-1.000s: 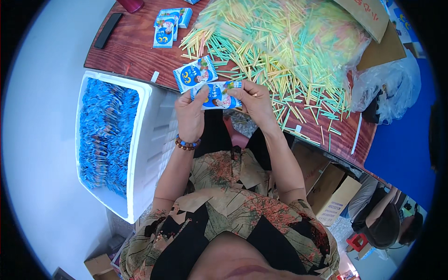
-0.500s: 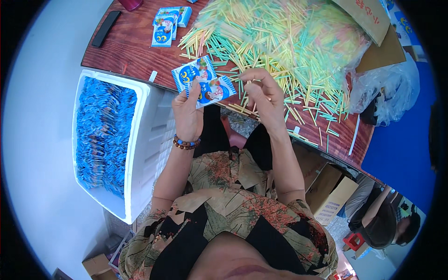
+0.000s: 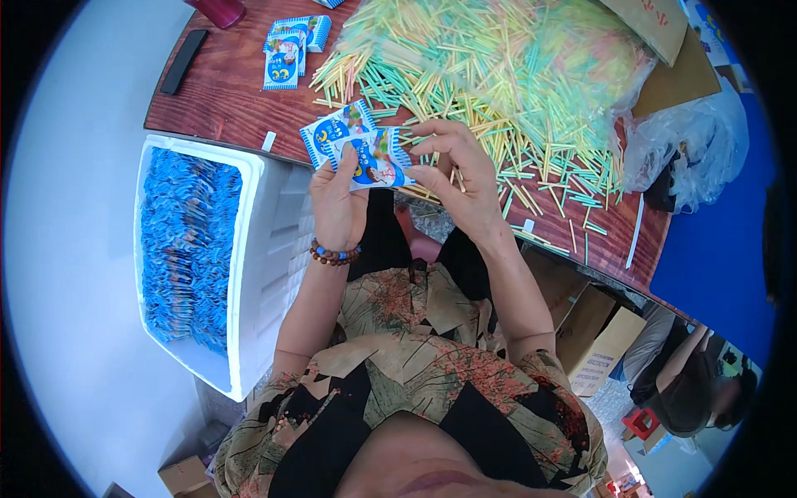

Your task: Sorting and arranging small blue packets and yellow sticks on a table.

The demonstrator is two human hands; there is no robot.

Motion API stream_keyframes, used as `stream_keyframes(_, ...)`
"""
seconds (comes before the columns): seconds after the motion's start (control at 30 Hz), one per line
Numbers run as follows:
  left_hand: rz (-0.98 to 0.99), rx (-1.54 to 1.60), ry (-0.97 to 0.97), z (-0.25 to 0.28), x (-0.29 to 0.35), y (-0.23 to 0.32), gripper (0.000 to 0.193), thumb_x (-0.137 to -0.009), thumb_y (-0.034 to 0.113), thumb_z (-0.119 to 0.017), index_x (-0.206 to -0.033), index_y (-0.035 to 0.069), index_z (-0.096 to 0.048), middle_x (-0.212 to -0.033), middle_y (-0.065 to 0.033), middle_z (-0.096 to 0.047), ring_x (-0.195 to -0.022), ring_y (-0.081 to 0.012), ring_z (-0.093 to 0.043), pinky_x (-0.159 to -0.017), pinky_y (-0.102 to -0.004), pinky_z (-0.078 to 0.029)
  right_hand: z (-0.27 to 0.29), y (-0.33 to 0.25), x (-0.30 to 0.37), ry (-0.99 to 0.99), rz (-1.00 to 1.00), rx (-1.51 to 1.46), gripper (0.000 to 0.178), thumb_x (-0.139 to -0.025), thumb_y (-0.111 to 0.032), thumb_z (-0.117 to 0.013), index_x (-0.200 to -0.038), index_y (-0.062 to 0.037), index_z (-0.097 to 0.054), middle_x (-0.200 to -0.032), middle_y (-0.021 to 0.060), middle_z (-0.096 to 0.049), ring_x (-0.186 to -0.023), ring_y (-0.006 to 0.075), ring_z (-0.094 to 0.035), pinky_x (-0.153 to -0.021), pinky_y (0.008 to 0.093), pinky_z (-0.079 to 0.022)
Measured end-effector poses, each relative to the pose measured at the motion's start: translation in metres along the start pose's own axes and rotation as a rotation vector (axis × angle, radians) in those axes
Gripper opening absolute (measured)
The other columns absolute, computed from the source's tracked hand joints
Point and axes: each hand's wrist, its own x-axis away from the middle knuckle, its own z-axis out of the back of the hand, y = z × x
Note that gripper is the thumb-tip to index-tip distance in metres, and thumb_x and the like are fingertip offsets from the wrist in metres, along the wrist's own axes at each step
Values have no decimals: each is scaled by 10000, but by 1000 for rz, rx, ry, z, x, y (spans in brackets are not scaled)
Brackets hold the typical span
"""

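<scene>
1. Pinching the front packet (image 3: 378,159) at the table edge (image 3: 286,146), the left hand (image 3: 339,199) does best with light pressure.
2. Right hand (image 3: 462,177) curls beside the packet's right end; whether gripping, I can't tell.

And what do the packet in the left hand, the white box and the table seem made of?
Packet: probably glossy plastic film, with flat, striped ends. White box: likely matte foam, judging by its thick rim. Table: smooth wood or wood-look covering, reddish with dark grain.
</scene>
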Motion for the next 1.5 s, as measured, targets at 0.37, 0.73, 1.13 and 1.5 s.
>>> stream_keyframes(0.37, -89, -56, -34, -7, 5, -8, 162, -983, 142, -530, -967, 35, -650, -964, -36, -681, -837, -83, -641, -748, -257, -514, -15, 12, 2, 97, -310, -310, 87, -878, -94, -669, -861, -19, -629, -741, -35, -601, -625, -10, -437, -533, 184, -334)
stream_keyframes(0.73, -70, -96, -12, -3, 4, -12, 146, -971, 128, -546, -979, 31, -655, -979, -33, -680, -853, -86, -640, -738, -257, -513, -27, 38, 10, 232, -338, -439, 128, -891, -126, -670, -805, -35, -648, -655, -70, -538, -558, -24, -397, -488, 171, -305)
stream_keyframes(1.13, 123, 27, -60, 4, 0, 0, 210, -982, 185, -531, -1043, 11, -631, -1064, -100, -671, -954, -183, -662, -854, -355, -550, 10, 19, 9, -42, 63, -243, 435, -766, 14, -702, -1173, -56, -569, -1194, 78, -534, -594, 41, -438, -527, 201, -365)
stream_keyframes(1.5, 79, -119, -60, 6, 6, 1, 223, -990, 208, -523, -1008, 22, -644, -989, -68, -681, -877, -131, -660, -772, -302, -539, 6, 21, -14, -327, 155, 79, 177, -775, -157, -743, -890, -39, -678, -1015, 83, -586, -782, 205, -601, -610, 301, -469)
